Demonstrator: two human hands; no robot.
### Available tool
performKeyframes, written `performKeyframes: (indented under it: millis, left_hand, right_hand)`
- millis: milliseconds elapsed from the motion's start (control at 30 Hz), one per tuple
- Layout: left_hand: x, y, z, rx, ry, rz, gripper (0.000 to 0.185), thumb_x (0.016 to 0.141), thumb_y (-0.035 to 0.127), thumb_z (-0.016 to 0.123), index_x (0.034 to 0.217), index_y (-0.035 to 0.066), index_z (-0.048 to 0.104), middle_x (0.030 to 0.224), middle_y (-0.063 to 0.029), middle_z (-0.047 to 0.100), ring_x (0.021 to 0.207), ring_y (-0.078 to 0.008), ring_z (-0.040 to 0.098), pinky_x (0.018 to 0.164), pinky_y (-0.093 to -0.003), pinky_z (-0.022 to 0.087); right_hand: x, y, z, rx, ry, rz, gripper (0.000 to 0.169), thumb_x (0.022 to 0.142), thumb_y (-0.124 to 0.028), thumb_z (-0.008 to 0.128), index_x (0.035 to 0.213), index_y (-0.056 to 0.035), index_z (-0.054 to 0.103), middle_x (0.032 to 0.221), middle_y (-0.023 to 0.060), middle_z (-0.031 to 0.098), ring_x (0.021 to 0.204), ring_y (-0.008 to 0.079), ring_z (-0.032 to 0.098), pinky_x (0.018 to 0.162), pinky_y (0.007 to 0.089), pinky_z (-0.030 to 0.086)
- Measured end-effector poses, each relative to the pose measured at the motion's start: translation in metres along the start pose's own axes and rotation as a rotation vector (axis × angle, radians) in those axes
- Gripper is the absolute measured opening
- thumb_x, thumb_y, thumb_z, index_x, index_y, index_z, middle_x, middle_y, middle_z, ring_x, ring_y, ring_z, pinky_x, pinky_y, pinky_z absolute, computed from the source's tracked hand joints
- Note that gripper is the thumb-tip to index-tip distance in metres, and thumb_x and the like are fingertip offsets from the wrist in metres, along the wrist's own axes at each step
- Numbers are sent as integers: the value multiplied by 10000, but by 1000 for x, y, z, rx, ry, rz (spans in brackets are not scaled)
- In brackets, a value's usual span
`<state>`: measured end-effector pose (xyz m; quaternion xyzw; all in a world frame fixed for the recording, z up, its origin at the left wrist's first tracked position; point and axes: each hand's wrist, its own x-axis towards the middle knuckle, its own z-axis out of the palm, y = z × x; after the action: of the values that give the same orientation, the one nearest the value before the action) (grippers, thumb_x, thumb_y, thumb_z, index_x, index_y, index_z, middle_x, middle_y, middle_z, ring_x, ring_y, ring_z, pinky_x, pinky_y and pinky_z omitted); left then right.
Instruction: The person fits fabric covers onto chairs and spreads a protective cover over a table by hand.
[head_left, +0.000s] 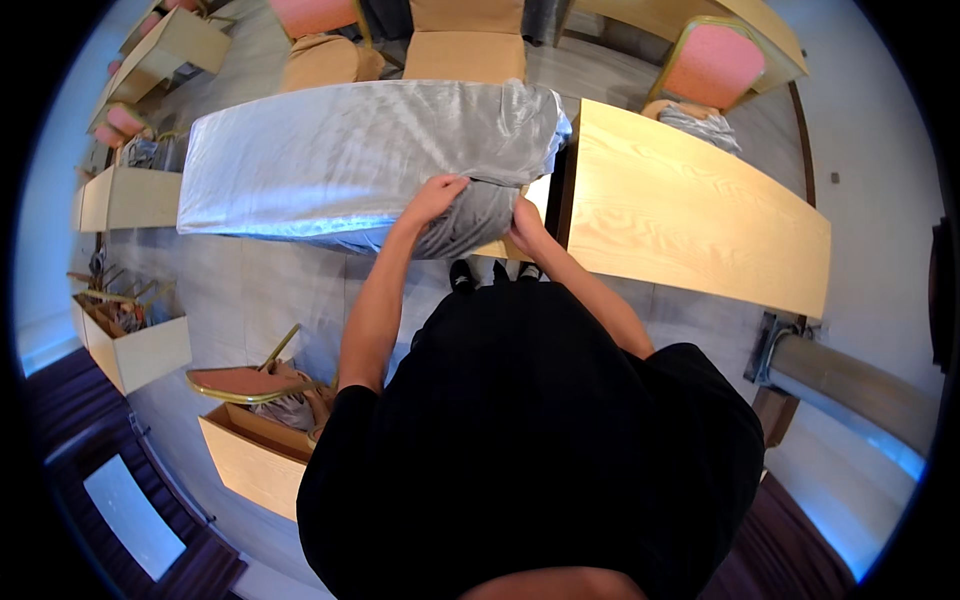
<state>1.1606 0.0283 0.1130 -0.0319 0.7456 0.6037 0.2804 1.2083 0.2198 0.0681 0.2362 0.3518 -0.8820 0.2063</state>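
A grey velvet-like table cover (322, 150) lies over most of the long table in front of me. Its right end is bunched and folded back, and a strip of the pale wood tabletop (538, 196) shows there. My left hand (437, 199) grips the folded fabric near the table's front edge, thumb on top. Close to the right corner, my right hand (527, 223) pinches the side of the same fold. The fingertips of both hands are partly hidden by the cloth. Along the front, the cover hangs over the edge.
A bare wooden table (697, 202) stands to the right across a narrow dark gap. Behind the covered table are a tan-covered chair (465, 52) and a pink-backed chair (709, 64). At lower left, a tipped chair (247, 382) rests by a wooden desk (251, 457).
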Motion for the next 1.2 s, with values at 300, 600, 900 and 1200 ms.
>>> performKeyframes:
  millis: [300,600,900,1200]
  left_hand:
    - [6,-35,72,200,-219,277,294,932,238,520,1043,-10,634,987,-121,670,915,-219,619,837,-318,469]
    - [-12,-31,79,-78,-232,171,308,924,197,576,1137,-24,591,941,-57,631,844,-92,562,791,-260,466]
    - [-10,-9,72,-8,-244,337,223,882,138,631,1042,-17,631,879,-35,647,798,-110,571,748,-261,464]
    - [-27,-21,69,83,-342,262,207,898,150,608,1032,-6,633,865,-4,617,790,-77,528,737,-250,448]
  right_hand:
    - [-80,72,-104,48,29,4,318,970,-287,418,1012,-36,608,851,55,628,786,163,578,711,321,457]
    - [-90,18,-25,385,-135,-2,467,983,-371,426,1318,-47,459,1313,100,525,1205,236,494,1029,405,378]
    - [-147,28,-59,351,54,-97,438,953,-289,535,1262,17,482,1279,116,544,1158,239,535,1026,423,392]
    - [-159,93,-171,-292,439,156,290,933,-303,569,948,-14,562,743,84,599,607,174,612,572,302,555]
